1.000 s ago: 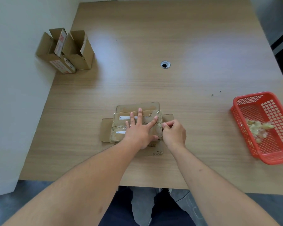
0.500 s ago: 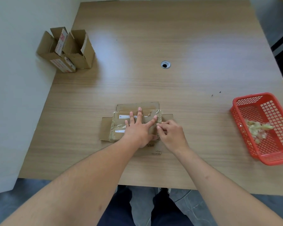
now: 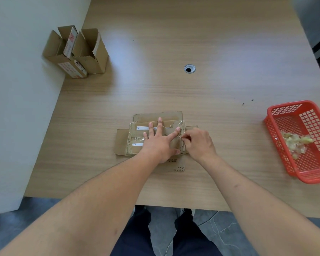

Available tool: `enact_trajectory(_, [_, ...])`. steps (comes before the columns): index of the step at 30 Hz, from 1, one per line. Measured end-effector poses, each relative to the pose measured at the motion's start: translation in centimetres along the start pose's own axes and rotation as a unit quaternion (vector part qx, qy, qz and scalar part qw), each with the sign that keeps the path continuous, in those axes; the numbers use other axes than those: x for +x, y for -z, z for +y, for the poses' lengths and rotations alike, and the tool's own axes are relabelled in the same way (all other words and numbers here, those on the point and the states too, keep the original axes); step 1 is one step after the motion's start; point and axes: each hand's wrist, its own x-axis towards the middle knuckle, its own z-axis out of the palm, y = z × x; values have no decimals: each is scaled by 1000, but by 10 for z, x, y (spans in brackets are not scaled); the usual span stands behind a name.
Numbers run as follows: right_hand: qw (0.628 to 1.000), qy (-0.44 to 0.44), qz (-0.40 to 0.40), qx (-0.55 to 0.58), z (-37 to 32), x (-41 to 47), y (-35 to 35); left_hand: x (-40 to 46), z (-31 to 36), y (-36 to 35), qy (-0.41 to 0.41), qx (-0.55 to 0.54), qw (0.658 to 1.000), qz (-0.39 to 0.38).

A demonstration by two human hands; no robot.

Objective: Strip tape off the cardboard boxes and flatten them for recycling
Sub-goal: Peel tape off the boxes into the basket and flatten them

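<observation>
A flattened cardboard box (image 3: pixel 125 140) lies near the table's front edge, its top covered in shiny clear tape (image 3: pixel 137 137). My left hand (image 3: pixel 160 143) presses flat on it with fingers spread. My right hand (image 3: pixel 199 144) sits at the box's right edge, fingertips pinched on the tape there, just beside my left index finger. Two upright open cardboard boxes (image 3: pixel 78 52) stand at the far left by the wall.
A red plastic basket (image 3: pixel 292 111) holding crumpled tape scraps (image 3: pixel 296 143) sits at the right edge of the wooden table (image 3: pixel 192 34). A cable hole (image 3: pixel 189 68) is in the table's middle. A white wall runs along the left.
My right hand has shifted slightly left onto the box's right edge and its fingertips have closed on the tape. My left hand stays pressed on the box.
</observation>
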Motion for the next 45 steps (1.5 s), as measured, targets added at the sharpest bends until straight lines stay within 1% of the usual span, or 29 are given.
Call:
enact_trajectory(1, [999,-21,14,24,1,-1,-2,0,0,0,0,1,1000,-1])
enact_trajectory(2, [995,-63,27,69,2,-3,-3,-1,1,0,0,3,1000,-2])
enact_trajectory(3, [983,-117,38,138,2,-5,-5,-1,1,1,1,5,1000,-4])
enact_trajectory(4, [959,-171,51,220,1,-7,-6,0,1,2,1,6,1000,-7])
enact_trajectory(6, [895,-248,73,363,1,-12,-10,-1,1,2,2,6,1000,-10])
enact_trajectory(8, [852,-279,92,434,-1,-14,-13,0,1,1,1,8,1000,-8])
enact_trajectory(11, [822,-306,131,462,-7,-18,-19,0,1,1,1,12,1000,-5])
enact_trajectory(14, [807,-349,182,441,-13,-19,-30,1,1,1,1,12,1000,-6])
enact_trajectory(19, [772,-401,224,439,-24,-15,-33,1,1,0,-1,19,1000,-6])
enact_trajectory(24, [755,-415,264,434,-25,-8,-32,0,2,1,-4,26,1000,-10])
enact_trajectory(25, [759,-411,266,428,-23,-6,-31,0,2,1,-5,28,1000,-11])
enact_trajectory(27, [782,-397,255,407,-21,-6,-28,0,1,1,-6,29,999,-12])
enact_trajectory(29, [818,-355,243,383,-19,-8,-24,1,1,0,-7,28,1000,-11])
enact_trajectory(31, [873,-270,230,334,-16,-12,-21,1,1,0,-9,27,1000,-9])
enact_trajectory(33, [935,-150,207,248,-10,-17,-21,1,1,0,-8,26,1000,-12])
enact_trajectory(34, [956,-92,193,202,-7,-20,-22,1,1,0,-8,26,1000,-12])
enact_trajectory(35, [969,-51,176,167,-4,-21,-24,2,0,0,-9,26,1000,-12])
enact_trajectory(37, [980,-10,140,142,0,-23,-25,2,0,0,-11,24,1000,-12])
enact_trajectory(39, [984,4,117,136,3,-22,-21,1,0,0,-13,24,1000,-11])
enact_trajectory(42, [989,4,106,104,6,-15,-13,1,1,0,-13,24,1000,-9])
enact_trajectory(45, [993,-16,80,85,4,-9,-6,2,0,0,-12,23,1000,-9])
